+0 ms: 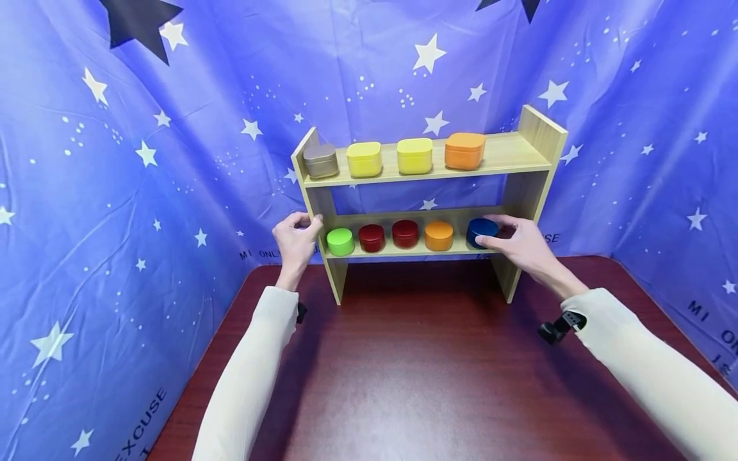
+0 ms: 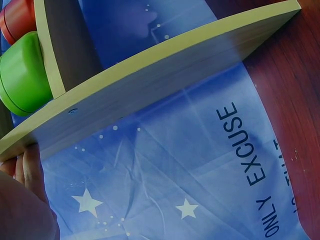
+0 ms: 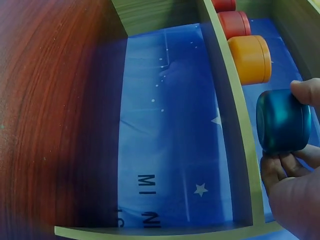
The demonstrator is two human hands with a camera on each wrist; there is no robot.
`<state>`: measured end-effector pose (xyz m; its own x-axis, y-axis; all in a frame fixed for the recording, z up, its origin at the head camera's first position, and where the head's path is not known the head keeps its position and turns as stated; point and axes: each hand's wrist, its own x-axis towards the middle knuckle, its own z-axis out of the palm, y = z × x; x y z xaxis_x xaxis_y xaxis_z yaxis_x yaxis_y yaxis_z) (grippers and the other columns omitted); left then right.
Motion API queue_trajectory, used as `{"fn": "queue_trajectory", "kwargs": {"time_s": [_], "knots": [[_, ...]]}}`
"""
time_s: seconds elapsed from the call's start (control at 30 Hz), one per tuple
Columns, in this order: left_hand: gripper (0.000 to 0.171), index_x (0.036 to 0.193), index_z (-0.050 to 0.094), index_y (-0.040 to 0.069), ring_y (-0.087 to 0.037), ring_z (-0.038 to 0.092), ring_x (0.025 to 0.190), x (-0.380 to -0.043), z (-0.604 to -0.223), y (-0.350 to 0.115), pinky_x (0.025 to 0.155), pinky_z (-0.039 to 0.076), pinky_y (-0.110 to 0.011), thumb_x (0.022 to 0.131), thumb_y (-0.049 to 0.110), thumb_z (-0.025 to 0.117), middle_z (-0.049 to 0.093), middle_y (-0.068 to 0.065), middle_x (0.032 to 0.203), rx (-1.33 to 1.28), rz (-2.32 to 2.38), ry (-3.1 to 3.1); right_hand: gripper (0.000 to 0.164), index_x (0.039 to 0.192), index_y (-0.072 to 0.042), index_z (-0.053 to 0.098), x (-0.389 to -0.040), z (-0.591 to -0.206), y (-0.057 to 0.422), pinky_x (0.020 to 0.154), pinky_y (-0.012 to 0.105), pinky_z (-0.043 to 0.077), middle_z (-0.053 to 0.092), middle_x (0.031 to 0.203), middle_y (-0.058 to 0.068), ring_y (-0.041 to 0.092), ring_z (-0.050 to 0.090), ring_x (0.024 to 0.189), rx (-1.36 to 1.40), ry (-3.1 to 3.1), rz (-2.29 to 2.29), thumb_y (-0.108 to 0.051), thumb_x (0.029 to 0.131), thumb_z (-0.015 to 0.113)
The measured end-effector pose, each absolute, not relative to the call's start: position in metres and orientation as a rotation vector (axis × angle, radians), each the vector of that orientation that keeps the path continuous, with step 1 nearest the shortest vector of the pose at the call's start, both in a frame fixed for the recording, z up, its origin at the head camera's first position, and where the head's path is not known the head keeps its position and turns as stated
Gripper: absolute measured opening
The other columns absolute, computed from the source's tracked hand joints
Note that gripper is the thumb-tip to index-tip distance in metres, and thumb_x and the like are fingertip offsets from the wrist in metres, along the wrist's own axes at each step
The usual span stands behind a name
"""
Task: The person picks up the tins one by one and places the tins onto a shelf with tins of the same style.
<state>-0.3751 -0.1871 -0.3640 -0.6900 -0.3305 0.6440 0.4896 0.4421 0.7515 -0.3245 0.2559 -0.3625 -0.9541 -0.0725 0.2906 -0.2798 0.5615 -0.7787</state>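
At the right end of the lower shelf, my right hand grips a dark blue round tin, thumb on one side and fingers on the other. An orange round tin stands just left of it. My left hand holds the left side panel of the wooden shelf rack; in the left wrist view its fingers press the panel's outer face, and its thumb is hidden there. Closest to that hand inside the rack is a light green round tin.
Two dark red tins stand between the green and orange ones. On the upper shelf are a grey-brown squarish tin, two yellow tins and an orange squarish tin. The rack stands on a dark red table before a blue star-printed curtain.
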Motion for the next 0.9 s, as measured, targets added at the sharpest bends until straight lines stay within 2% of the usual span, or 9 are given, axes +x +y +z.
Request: {"fn": "queue_trajectory", "kwargs": {"time_s": [0.1,0.43,0.6,0.7,0.83,0.9], "knots": [[0.019,0.083,0.080,-0.003,0.003,0.055,0.063,-0.374,-0.366,-0.187,0.066,0.045,-0.013,0.085,0.016,0.083,0.074,-0.018,0.076,-0.127,-1.342,-1.927,0.059,0.144,0.000,0.067,-0.327,-0.366,0.255,0.075,0.011,0.049,0.075,0.124,0.026,-0.006,0.059,0.088,0.275,-2.580,1.313,-0.031,0.096,0.082],[0.021,0.084,0.080,-0.003,0.002,0.056,0.065,-0.376,-0.364,-0.189,0.069,0.045,-0.013,0.085,0.017,0.083,0.076,-0.023,0.080,-0.127,-1.330,-1.920,0.064,0.146,0.000,0.065,-0.331,-0.361,0.250,0.073,0.013,0.047,0.074,0.122,0.023,0.003,0.058,0.089,0.205,-2.613,1.256,-0.036,0.096,0.081],[0.018,0.083,0.081,-0.002,0.000,0.056,0.064,-0.376,-0.363,-0.189,0.067,0.045,-0.015,0.086,0.016,0.083,0.075,-0.018,0.078,-0.133,-1.340,-1.916,0.066,0.148,0.001,0.064,-0.334,-0.360,0.248,0.075,0.013,0.044,0.073,0.129,0.025,0.017,0.059,0.100,0.181,-2.641,1.200,-0.038,0.096,0.080],[0.017,0.083,0.081,-0.002,-0.001,0.056,0.063,-0.375,-0.364,-0.190,0.067,0.045,-0.015,0.085,0.015,0.083,0.075,-0.017,0.077,-0.129,-1.339,-1.913,0.067,0.148,0.001,0.064,-0.336,-0.361,0.247,0.075,0.015,0.042,0.072,0.127,0.025,0.025,0.058,0.103,0.182,-2.650,1.174,-0.039,0.096,0.079],[0.018,0.083,0.081,-0.003,-0.001,0.056,0.064,-0.375,-0.363,-0.190,0.068,0.045,-0.015,0.086,0.015,0.083,0.076,-0.021,0.079,-0.138,-1.332,-1.918,0.067,0.148,0.000,0.064,-0.336,-0.363,0.245,0.074,0.018,0.042,0.071,0.123,0.023,0.027,0.057,0.102,0.167,-2.644,1.179,-0.039,0.096,0.079],[0.018,0.084,0.081,-0.003,0.000,0.057,0.065,-0.376,-0.362,-0.190,0.069,0.046,-0.015,0.086,0.015,0.083,0.076,-0.023,0.081,-0.146,-1.331,-1.924,0.068,0.148,0.001,0.063,-0.335,-0.363,0.245,0.075,0.018,0.042,0.071,0.127,0.024,0.028,0.058,0.104,0.155,-2.642,1.184,-0.040,0.096,0.079]]}}
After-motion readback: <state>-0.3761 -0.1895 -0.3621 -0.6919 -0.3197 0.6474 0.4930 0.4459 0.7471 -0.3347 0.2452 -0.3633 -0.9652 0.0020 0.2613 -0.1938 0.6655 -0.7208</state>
